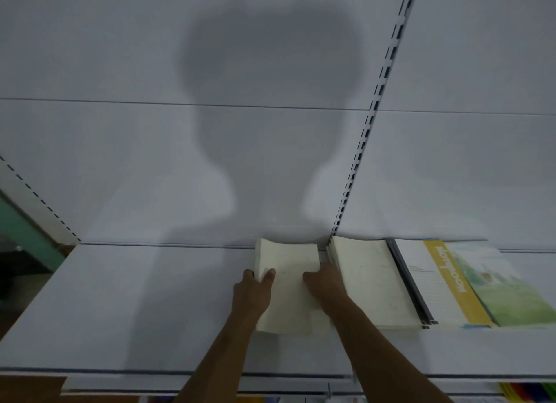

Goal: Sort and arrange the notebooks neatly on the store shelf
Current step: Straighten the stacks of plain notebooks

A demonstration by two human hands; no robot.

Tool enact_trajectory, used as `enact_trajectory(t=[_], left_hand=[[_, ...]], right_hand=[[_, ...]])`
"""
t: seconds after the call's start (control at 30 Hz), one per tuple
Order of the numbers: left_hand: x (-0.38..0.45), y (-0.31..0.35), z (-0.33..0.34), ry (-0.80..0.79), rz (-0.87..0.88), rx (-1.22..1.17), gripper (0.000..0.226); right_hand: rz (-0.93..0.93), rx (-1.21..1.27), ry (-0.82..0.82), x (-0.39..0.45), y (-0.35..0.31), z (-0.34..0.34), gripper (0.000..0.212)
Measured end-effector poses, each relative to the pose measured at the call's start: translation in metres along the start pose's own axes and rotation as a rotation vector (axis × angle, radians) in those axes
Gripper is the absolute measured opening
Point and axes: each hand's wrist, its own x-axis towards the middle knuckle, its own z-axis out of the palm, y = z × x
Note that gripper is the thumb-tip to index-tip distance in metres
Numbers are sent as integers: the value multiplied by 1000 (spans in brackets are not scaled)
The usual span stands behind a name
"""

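Head view, lower centre of the frame: both hands work on one cream stack (290,285) of notebooks lying flat on the white shelf (120,306).

Left hand (254,294): grips the left edge of the stack, thumb on the top cover, fingers curled round the side.

Right hand (326,284): lies on the right part of the top cover with fingers bent; the fingertips press on the cover. Whether any finger hooks the right edge cannot be told.

The far edge of the stack reaches the back panel (150,147); the near edge stops short of the shelf front.

Just right of the stack, touching or nearly touching the right hand: a second cream pile (373,282), also flat. Right of that: a dark-edged book (410,285), then a white and yellow cover (442,285), then a green cover (508,294) at the right edge of the frame.

A slotted upright (365,132) runs from the upper right down to the shelf, between the two cream piles. A person's shadow (270,71) covers the centre of the back panel.
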Motion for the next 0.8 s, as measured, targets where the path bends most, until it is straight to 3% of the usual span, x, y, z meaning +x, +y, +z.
enact_trajectory(t=[0.17, 0.57, 0.8], left_hand=[[4, -1, -2, 24, 8, 291, 69], [-1, -10, -1, 55, -30, 198, 72], [-7, -9, -5, 105, -106, 110, 79]], right_hand=[[28, 2, 14, 2, 4, 7, 22], [22, 37, -4, -7, 5, 12, 31], [-13, -116, 19, -26, -5, -1, 62]])
